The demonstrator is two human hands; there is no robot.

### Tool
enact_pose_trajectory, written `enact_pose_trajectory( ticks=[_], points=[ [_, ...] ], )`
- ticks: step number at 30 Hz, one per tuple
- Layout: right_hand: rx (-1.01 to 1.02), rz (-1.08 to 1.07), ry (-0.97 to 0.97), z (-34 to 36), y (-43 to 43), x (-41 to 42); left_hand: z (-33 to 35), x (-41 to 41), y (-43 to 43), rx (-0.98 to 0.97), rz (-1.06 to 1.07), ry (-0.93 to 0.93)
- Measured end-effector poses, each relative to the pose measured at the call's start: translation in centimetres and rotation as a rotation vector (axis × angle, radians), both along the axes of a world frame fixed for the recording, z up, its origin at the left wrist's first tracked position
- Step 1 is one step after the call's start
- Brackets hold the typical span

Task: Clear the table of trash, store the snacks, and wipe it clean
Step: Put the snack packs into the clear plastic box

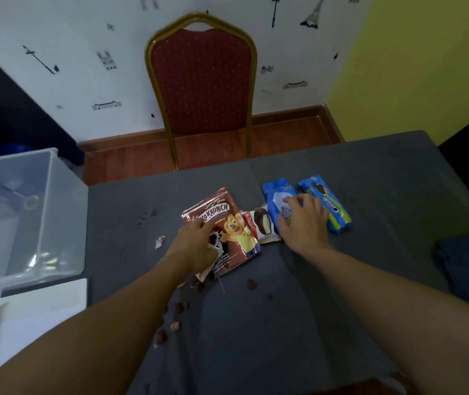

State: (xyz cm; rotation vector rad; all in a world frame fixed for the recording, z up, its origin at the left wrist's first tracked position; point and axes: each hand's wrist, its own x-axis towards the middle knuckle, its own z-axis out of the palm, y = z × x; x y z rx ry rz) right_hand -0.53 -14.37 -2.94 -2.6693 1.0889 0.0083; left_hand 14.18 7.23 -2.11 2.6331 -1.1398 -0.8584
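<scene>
On the grey table (370, 178) lie a red Koko Krunch packet (236, 220), a white choco pie wrapper (262, 223), a blue snack bag (277, 201) and a blue Oreo pack (333, 206), side by side. My left hand (193, 243) lies on the red packet's near left part, fingers curled over its edge. Over the blue snack bag sits my right hand (304, 220), fingers spread and bent, its fingertips reaching toward the Oreo pack. Brown crumbs (252, 284) and small pink scraps (159, 241) are scattered on the tabletop near the packets.
A clear plastic bin (56, 201) stands at the table's left end, with a white lid or tray (36, 309) in front of it. A dark blue cloth (467, 260) lies at the right edge. A red chair (202, 81) stands beyond the far side.
</scene>
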Motion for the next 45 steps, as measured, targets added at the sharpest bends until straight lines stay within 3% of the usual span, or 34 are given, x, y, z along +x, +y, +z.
enact_pose_trajectory(
  ticks=[7, 13, 17, 22, 26, 31, 38, 45],
  points=[
    [0.017, -0.176, 0.03, -0.3, -5.3, -1.5, 0.7, -0.2, -6.0, -0.083, -0.072, -0.056],
    [0.178, -0.242, 0.101, -1.8, -8.2, -3.0, 0.4, -2.1, -12.9, -0.103, -0.101, -0.056],
    [0.196, -0.225, 0.03, -3.0, -8.5, -4.0, -0.4, -3.6, -17.2, -0.012, -0.023, 0.002],
    [0.16, -0.204, -0.006, -3.5, -8.7, -4.3, -1.3, -5.0, -20.3, 0.17, 0.054, -0.095],
    [0.175, -0.194, -0.034, -3.5, -8.8, -4.5, -1.3, -5.2, -20.9, 0.207, 0.07, -0.154],
    [0.241, -0.189, -0.135, -3.0, -9.4, -4.9, -0.6, -5.8, -20.9, 0.047, 0.054, -0.16],
    [0.245, -0.205, -0.149, -1.7, -8.9, -6.3, 1.8, -6.7, -20.5, -0.239, 0.184, 0.17],
    [0.221, -0.141, -0.199, 1.7, -7.4, -5.2, 5.3, -5.1, -17.5, -0.355, 0.237, 0.186]
  ],
)
